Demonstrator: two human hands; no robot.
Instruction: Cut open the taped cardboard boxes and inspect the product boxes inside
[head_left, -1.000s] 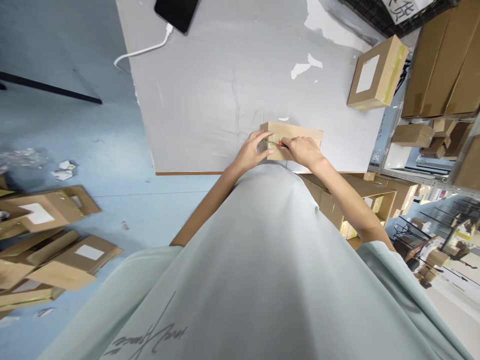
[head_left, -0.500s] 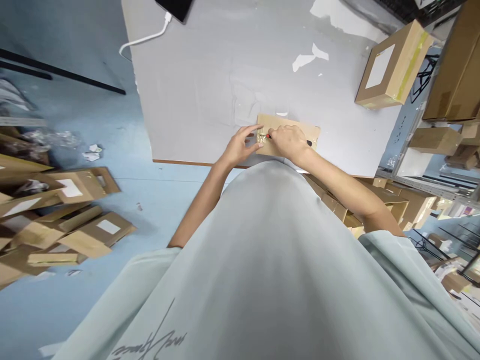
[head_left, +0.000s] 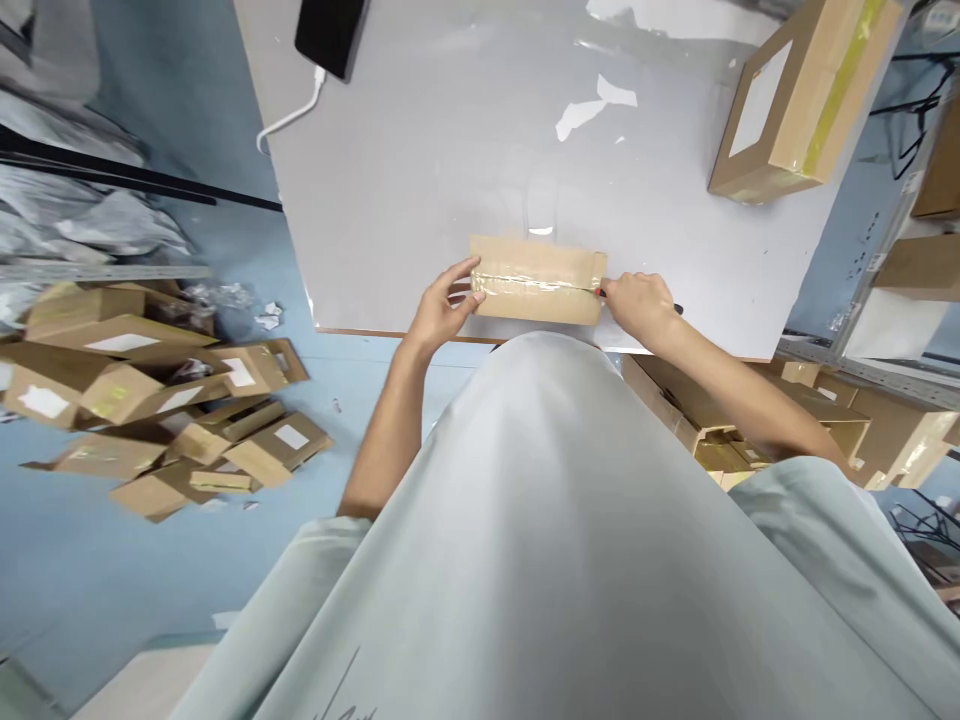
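Note:
A small cardboard box (head_left: 536, 258) lies near the table's front edge, with shiny tape along the middle of its top. A slit runs along that tape. My left hand (head_left: 441, 308) grips the box's left end, thumb and fingers spread to either side of the seam. My right hand (head_left: 641, 303) is closed around a black box cutter (head_left: 678, 309) with a red part near its front. The cutter's front is at the right end of the seam, and my fingers hide most of its handle.
On the grey table (head_left: 420, 170) are torn white scraps (head_left: 581, 115), a black device (head_left: 330, 35) with a white cable, and a taped carton (head_left: 799, 110) at the right. Opened cartons (head_left: 255, 445) are heaped on the floor at left. More boxes (head_left: 817, 400) stand below right.
My right hand has moved the box cutter rightward along the seam, from the left part of the box to its right end. A slit now shows in the tape. My left hand stays at the left end.

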